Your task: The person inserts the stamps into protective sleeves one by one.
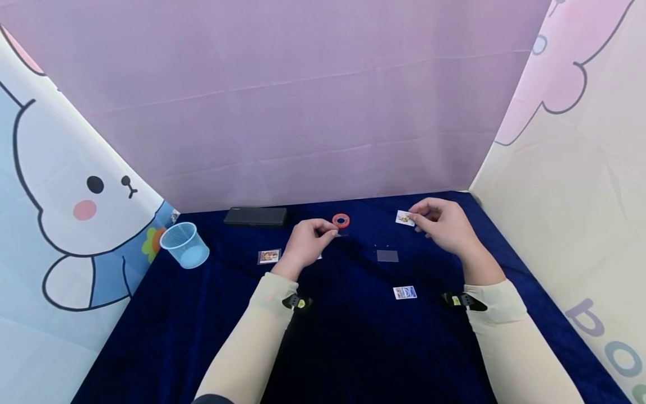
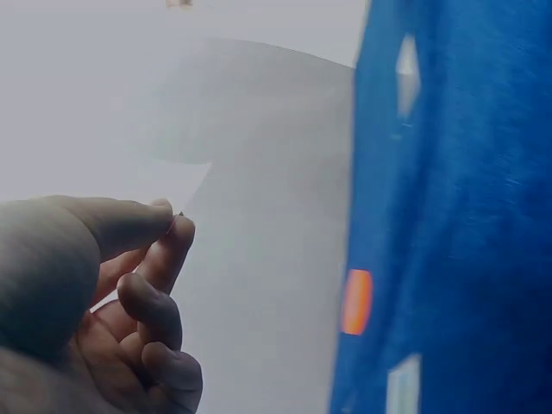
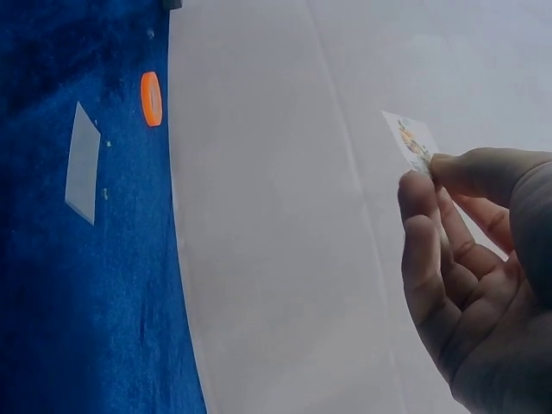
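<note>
R hand [image 1: 446,224] pinches a small white card [image 1: 404,217] w/ a coloured pic btwn thumb & fingertips, held up over the tabletop [image 1: 353,336]. L hand [image 1: 306,242] pinches a thin see-through piece [image 1: 343,235] btwn thumb & index. Red tape roll [image 1: 335,220] just beyond L hand's fingertips; clear rectangle [image 1: 387,256] btwn both hands, blue-printed card [image 1: 405,292] nearer the person. Pic card [image 1: 269,256] just left of L hand, black case [image 1: 255,216] beyond it, blue cup [image 1: 194,257] farther left.

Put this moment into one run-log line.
left grip: pinches thin translucent sheet | right grip: pinches small illustrated card | on dark-blue cloth: red tape roll, clear rectangular film
</note>
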Demonstrator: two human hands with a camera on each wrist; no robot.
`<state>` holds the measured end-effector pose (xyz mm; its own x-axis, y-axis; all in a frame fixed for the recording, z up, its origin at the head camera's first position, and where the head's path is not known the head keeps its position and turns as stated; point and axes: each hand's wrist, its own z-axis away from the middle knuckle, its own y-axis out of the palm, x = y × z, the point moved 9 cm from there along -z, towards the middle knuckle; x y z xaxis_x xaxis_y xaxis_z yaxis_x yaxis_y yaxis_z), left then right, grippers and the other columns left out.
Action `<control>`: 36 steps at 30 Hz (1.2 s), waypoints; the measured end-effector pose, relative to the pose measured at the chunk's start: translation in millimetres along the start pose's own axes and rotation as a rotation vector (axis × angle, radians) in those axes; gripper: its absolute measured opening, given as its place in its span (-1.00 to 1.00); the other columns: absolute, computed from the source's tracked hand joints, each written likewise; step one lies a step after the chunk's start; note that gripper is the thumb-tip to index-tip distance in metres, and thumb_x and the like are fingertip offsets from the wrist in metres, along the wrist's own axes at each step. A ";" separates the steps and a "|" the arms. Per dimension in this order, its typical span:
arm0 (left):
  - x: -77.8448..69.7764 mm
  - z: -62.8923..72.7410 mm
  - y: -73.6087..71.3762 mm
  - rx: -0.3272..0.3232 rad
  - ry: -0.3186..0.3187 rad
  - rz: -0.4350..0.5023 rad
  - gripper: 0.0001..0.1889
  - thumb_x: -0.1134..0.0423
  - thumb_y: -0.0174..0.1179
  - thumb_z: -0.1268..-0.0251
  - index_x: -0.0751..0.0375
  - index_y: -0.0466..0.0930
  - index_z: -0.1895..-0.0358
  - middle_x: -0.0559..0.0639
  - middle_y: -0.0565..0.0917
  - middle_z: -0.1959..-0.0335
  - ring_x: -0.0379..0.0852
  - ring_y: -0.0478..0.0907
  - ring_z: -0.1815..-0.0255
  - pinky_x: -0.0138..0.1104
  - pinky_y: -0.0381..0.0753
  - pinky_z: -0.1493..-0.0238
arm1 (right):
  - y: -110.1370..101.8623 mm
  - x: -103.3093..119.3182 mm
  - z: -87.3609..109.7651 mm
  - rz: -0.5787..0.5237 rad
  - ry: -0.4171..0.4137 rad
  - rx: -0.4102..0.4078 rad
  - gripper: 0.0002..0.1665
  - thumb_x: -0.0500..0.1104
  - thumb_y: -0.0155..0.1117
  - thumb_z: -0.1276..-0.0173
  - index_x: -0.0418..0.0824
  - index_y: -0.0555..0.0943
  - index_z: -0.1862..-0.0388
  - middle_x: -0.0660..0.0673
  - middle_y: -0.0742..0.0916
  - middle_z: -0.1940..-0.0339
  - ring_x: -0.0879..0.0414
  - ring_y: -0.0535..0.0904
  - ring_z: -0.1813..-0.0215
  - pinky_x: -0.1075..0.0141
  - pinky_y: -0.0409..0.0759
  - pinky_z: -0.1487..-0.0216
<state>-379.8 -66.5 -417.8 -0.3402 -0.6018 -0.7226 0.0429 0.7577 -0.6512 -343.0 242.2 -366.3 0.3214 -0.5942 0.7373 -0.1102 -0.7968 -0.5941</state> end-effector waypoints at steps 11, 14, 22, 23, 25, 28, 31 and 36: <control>-38.4 15.9 -42.2 -0.097 0.091 0.143 -0.83 0.03 0.34 -0.49 -0.01 0.82 0.08 -0.19 0.70 0.35 -0.03 0.44 0.54 -0.24 0.42 0.49 | 0.4 11.8 1.1 -0.112 -0.009 -0.017 -0.80 -0.12 0.36 -0.56 -0.23 0.74 0.02 -0.22 0.81 0.18 -0.08 0.79 0.23 0.19 0.76 0.30; -42.5 19.2 -46.4 -0.103 0.105 0.163 -0.78 0.01 0.34 -0.49 0.04 0.82 0.06 -0.17 0.69 0.36 -0.02 0.42 0.56 -0.24 0.40 0.51 | 1.9 14.9 1.5 -0.124 -0.023 -0.015 -0.80 -0.14 0.36 -0.55 -0.24 0.74 0.01 -0.22 0.81 0.18 -0.08 0.79 0.22 0.19 0.76 0.29; -49.7 23.1 -49.4 -0.115 0.120 0.202 -0.78 -0.01 0.36 -0.47 0.04 0.81 0.18 -0.15 0.70 0.36 -0.03 0.45 0.52 -0.26 0.44 0.48 | 6.6 27.5 2.3 -0.130 -0.061 -0.014 -0.85 -0.18 0.37 -0.54 -0.22 0.75 0.04 -0.19 0.81 0.28 -0.02 0.77 0.29 0.26 0.74 0.32; -50.8 23.3 -49.3 -0.117 0.125 0.206 -0.77 -0.02 0.36 -0.47 0.04 0.81 0.20 -0.15 0.70 0.37 -0.04 0.45 0.51 -0.26 0.44 0.48 | 7.2 29.4 1.7 -0.129 -0.070 -0.018 -0.85 -0.18 0.37 -0.53 -0.22 0.75 0.04 -0.19 0.81 0.29 0.02 0.77 0.31 0.25 0.74 0.33; -52.4 23.4 -48.4 -0.115 0.133 0.216 -0.76 -0.04 0.36 -0.47 0.03 0.81 0.24 -0.15 0.71 0.37 -0.04 0.44 0.52 -0.27 0.44 0.48 | 9.1 33.6 0.2 -0.131 -0.084 -0.020 -0.86 -0.18 0.38 -0.53 -0.22 0.75 0.05 -0.18 0.80 0.32 0.08 0.76 0.34 0.25 0.74 0.34; -54.2 23.2 -47.9 -0.119 0.145 0.229 -0.73 -0.08 0.34 -0.47 -0.01 0.80 0.30 -0.16 0.74 0.38 -0.05 0.44 0.53 -0.28 0.44 0.48 | 12.6 42.8 -2.6 -0.139 -0.111 -0.022 -0.88 -0.18 0.39 -0.52 -0.20 0.76 0.07 -0.16 0.80 0.35 0.10 0.74 0.37 0.25 0.74 0.35; -54.7 23.5 -47.9 -0.123 0.153 0.236 -0.72 -0.09 0.31 -0.49 -0.04 0.79 0.34 -0.13 0.75 0.39 -0.04 0.45 0.53 -0.27 0.44 0.47 | 17.5 53.5 -4.6 -0.161 -0.133 -0.015 -0.88 -0.19 0.41 -0.51 -0.19 0.76 0.07 -0.14 0.80 0.37 0.08 0.74 0.38 0.24 0.73 0.35; -53.4 24.5 -45.4 -0.107 0.148 0.248 -0.67 -0.08 0.25 -0.54 0.03 0.79 0.30 -0.15 0.73 0.43 -0.05 0.44 0.53 -0.27 0.43 0.44 | 24.5 69.7 -5.3 -0.209 -0.161 -0.021 -0.89 -0.21 0.42 -0.49 -0.19 0.77 0.07 -0.14 0.80 0.37 0.07 0.74 0.40 0.21 0.73 0.36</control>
<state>-340.5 -75.0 -355.4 -0.4648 -0.3581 -0.8097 0.0450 0.9038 -0.4256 -328.3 180.7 -327.8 0.4846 -0.3929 0.7815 -0.0445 -0.9034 -0.4266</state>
